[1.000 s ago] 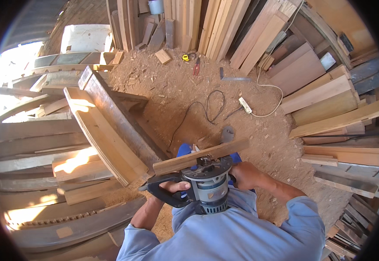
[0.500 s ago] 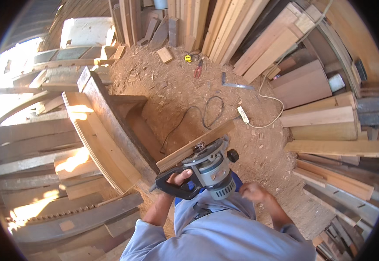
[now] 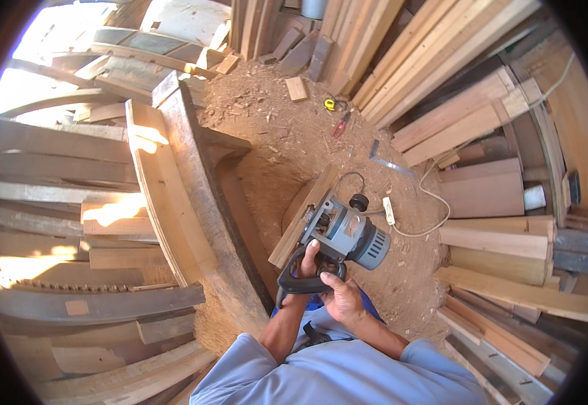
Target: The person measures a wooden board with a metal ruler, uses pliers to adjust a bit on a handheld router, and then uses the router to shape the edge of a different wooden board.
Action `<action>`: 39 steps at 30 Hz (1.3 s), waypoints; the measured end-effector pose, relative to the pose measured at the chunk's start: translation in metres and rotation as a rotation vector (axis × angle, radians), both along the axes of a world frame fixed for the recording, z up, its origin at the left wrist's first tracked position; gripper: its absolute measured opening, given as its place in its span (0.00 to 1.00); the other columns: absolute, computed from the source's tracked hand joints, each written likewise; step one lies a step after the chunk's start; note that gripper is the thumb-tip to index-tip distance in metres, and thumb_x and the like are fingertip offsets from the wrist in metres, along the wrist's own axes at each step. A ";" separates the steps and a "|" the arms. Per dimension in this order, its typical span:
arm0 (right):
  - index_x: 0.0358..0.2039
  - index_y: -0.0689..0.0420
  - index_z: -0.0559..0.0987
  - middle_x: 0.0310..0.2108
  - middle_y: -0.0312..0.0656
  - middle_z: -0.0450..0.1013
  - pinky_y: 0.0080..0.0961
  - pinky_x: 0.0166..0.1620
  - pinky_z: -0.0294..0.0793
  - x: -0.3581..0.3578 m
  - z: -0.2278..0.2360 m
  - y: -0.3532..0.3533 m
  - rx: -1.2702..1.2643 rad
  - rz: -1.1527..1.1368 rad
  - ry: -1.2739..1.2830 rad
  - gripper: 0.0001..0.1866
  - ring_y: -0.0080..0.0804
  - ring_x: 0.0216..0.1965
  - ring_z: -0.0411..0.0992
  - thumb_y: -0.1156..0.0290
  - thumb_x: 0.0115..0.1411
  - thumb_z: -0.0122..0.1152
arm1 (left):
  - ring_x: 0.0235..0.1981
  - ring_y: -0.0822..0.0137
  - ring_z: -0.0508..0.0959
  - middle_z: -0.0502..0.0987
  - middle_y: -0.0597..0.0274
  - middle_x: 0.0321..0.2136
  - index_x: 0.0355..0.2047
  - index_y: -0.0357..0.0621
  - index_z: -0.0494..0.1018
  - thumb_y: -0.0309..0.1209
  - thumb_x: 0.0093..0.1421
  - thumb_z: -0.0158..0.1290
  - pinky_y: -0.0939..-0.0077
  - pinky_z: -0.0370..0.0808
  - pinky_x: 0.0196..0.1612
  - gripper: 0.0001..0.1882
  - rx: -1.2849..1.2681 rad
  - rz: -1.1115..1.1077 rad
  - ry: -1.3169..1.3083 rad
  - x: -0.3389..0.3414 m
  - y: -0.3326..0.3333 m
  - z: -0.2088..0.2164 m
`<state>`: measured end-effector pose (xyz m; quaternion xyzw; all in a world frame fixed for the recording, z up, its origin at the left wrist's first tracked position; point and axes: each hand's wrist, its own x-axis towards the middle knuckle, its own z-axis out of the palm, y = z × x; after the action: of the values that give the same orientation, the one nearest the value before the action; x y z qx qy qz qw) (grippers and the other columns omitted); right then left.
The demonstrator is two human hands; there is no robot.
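Observation:
A grey router [image 3: 351,233] with a black D-shaped handle and a round black knob is held up in front of my body, its vented motor end pointing right. A long wooden strip [image 3: 292,237] sits against its base. My left hand [image 3: 305,263] is wrapped round the handle, thumb on top. Closed at the handle's near end is my right hand [image 3: 342,300], its thumb on the black grip and its fingers partly hidden. Left of the router stands a thick, worn wooden beam [image 3: 206,202], with a curved, light-coloured board [image 3: 165,185] along its side.
Wood shavings cover the ground [image 3: 273,145]. A yellow tape measure [image 3: 329,104], red-handled pliers [image 3: 340,125], a metal square [image 3: 389,162] and a white power strip [image 3: 389,210] with a pale cord lie there. Stacked planks [image 3: 483,182] stand right; more boards [image 3: 58,196] lie left.
The router has swung round, its motor end turning from toward me to the right. My right hand has come from beside the router onto its handle. The whole view has shifted.

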<state>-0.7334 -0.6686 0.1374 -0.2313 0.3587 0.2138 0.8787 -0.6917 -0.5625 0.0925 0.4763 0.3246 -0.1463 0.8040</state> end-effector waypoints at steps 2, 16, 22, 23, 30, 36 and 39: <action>0.47 0.50 0.76 0.41 0.30 0.74 0.27 0.49 0.77 0.006 -0.017 -0.002 0.007 -0.049 0.065 0.21 0.26 0.43 0.74 0.83 0.55 0.64 | 0.34 0.70 0.76 0.78 0.64 0.33 0.42 0.41 0.78 0.53 0.65 0.53 0.72 0.73 0.37 0.25 -0.009 0.033 0.000 0.004 -0.006 -0.004; 0.52 0.58 0.74 0.50 0.42 0.74 0.41 0.58 0.75 0.088 -0.098 -0.025 -0.029 0.029 0.224 0.22 0.38 0.52 0.73 0.76 0.55 0.59 | 0.34 0.74 0.77 0.79 0.66 0.34 0.41 0.42 0.78 0.47 0.70 0.52 0.78 0.74 0.35 0.20 -0.154 0.276 -0.055 0.023 -0.041 -0.068; 0.47 0.59 0.75 0.45 0.44 0.75 0.44 0.51 0.80 0.096 -0.083 -0.010 -0.092 0.017 0.399 0.17 0.41 0.47 0.76 0.79 0.55 0.58 | 0.39 0.71 0.76 0.78 0.62 0.40 0.49 0.41 0.74 0.44 0.71 0.52 0.74 0.75 0.41 0.19 0.004 0.242 -0.006 0.002 -0.028 -0.091; 0.47 0.60 0.75 0.45 0.44 0.75 0.45 0.51 0.80 0.094 -0.087 -0.009 -0.106 0.041 0.414 0.17 0.42 0.46 0.76 0.79 0.55 0.58 | 0.41 0.71 0.76 0.77 0.61 0.42 0.51 0.41 0.73 0.43 0.71 0.52 0.74 0.75 0.43 0.19 -0.022 0.261 -0.003 -0.006 -0.027 -0.098; 0.47 0.63 0.72 0.43 0.49 0.75 0.46 0.49 0.83 0.060 -0.146 0.011 -0.071 0.071 0.381 0.18 0.48 0.44 0.77 0.79 0.55 0.58 | 0.55 0.68 0.72 0.74 0.66 0.53 0.57 0.50 0.69 0.43 0.63 0.61 0.62 0.68 0.60 0.26 -0.331 0.350 0.033 -0.074 -0.007 -0.081; 0.47 0.60 0.75 0.41 0.47 0.76 0.48 0.50 0.81 0.052 -0.161 0.030 -0.043 0.006 0.439 0.17 0.47 0.44 0.77 0.76 0.55 0.58 | 0.55 0.62 0.72 0.74 0.66 0.53 0.56 0.56 0.70 0.55 0.60 0.60 0.58 0.69 0.60 0.29 -0.656 0.503 0.177 -0.047 0.014 -0.080; 0.48 0.59 0.75 0.41 0.48 0.76 0.48 0.50 0.81 0.053 -0.157 0.040 0.052 -0.011 0.471 0.18 0.48 0.42 0.78 0.74 0.55 0.59 | 0.53 0.64 0.73 0.76 0.68 0.51 0.55 0.56 0.71 0.58 0.59 0.59 0.60 0.70 0.59 0.30 -0.624 0.466 0.122 -0.044 0.015 -0.083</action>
<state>-0.6807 -0.6286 -0.0196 -0.1505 0.5494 0.2662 0.7776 -0.7358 -0.5474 0.0098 0.1128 0.4113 -0.0796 0.9010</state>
